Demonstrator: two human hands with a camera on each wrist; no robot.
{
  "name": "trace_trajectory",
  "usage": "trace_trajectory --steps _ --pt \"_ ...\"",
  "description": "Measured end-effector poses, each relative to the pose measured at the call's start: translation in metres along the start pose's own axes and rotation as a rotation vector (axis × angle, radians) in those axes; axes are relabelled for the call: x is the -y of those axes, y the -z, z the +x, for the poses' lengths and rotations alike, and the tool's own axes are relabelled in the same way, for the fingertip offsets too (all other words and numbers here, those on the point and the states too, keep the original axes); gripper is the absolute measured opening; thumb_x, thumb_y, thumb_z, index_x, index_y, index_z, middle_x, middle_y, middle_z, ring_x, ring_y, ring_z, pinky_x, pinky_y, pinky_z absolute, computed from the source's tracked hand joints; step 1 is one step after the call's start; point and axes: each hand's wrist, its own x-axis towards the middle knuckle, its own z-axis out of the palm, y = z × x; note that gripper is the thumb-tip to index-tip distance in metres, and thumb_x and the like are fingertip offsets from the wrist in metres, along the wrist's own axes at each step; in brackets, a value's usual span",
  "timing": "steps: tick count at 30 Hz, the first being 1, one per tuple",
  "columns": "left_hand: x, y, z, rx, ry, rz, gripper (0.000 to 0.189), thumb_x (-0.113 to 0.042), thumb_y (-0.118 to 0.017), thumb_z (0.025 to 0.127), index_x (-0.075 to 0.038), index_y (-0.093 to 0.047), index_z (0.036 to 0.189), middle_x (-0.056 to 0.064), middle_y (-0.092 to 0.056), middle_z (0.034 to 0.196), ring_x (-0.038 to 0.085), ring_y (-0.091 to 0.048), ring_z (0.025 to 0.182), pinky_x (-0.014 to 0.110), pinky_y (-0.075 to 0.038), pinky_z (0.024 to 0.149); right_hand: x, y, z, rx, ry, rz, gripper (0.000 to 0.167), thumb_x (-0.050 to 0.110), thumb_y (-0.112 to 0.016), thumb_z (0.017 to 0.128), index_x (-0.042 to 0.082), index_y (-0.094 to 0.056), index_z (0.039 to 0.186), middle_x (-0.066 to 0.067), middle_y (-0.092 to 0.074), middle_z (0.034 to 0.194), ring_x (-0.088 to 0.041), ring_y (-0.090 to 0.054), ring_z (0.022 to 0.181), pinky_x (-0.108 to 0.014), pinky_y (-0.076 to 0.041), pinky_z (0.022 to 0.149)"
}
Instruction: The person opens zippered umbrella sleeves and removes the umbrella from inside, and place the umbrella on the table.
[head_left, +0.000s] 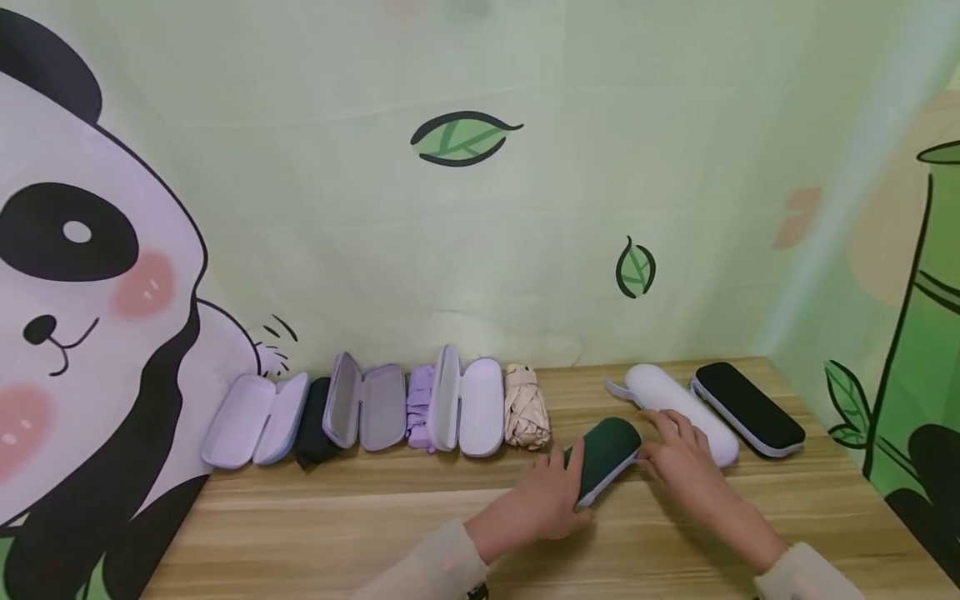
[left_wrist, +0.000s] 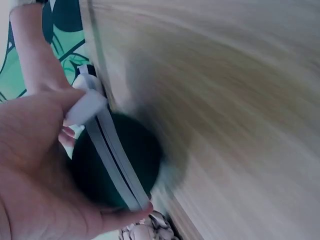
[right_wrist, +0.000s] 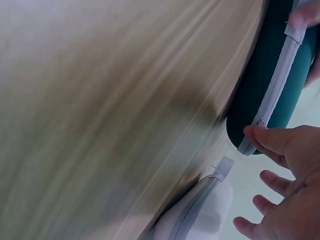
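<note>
A dark green zippered case (head_left: pixel 609 450) with a grey zipper band lies tilted on the wooden table in the head view. My left hand (head_left: pixel 542 497) grips its near end, thumb and fingers on opposite sides. At the far right end, my right hand (head_left: pixel 688 467) pinches the zipper. In the right wrist view, thumb and forefinger meet at the zipper slider (right_wrist: pixel 261 122) near the case's rounded end, the other fingers spread apart. A grey fabric tab (left_wrist: pixel 86 107) stands out from the case's end in the left wrist view. The case looks closed; its inside is hidden.
Right of the green case lie a white case (head_left: pixel 675 408) with a strap and a black case (head_left: pixel 750 408). Along the back left stand open cases, a grey one (head_left: pixel 384 408) and a white one (head_left: pixel 482 408) among them, with a purple bundle (head_left: pixel 420 404) and a beige bundle (head_left: pixel 527 408).
</note>
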Motion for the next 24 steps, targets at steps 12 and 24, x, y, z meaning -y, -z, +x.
trace_trajectory --steps 12,24 --pt "0.003 -0.013 -0.008 -0.125 -0.082 -0.026 0.109 -0.048 -0.081 0.084 0.001 -0.018 0.160 0.031 -0.040 0.150 0.042 -0.051 0.131 0.043 -0.046 0.106 0.000 0.001 0.003 0.009 -0.005 0.036 0.016 0.008 -0.082 0.083 0.016 -0.072 0.073 -0.021 -0.051 0.142 -0.048 -0.039 0.132 -0.069 -0.036 0.094" --pt "-0.011 -0.016 0.005 -0.197 -0.002 -0.054 0.104 -0.046 -0.082 0.084 0.004 -0.025 0.157 0.028 -0.050 0.138 0.037 -0.059 0.116 0.043 -0.052 0.096 0.020 -0.008 0.001 -0.073 0.141 0.059 0.016 0.007 -0.087 0.073 0.016 -0.074 0.071 -0.022 -0.056 0.136 -0.049 -0.043 0.128 -0.070 -0.042 0.089"
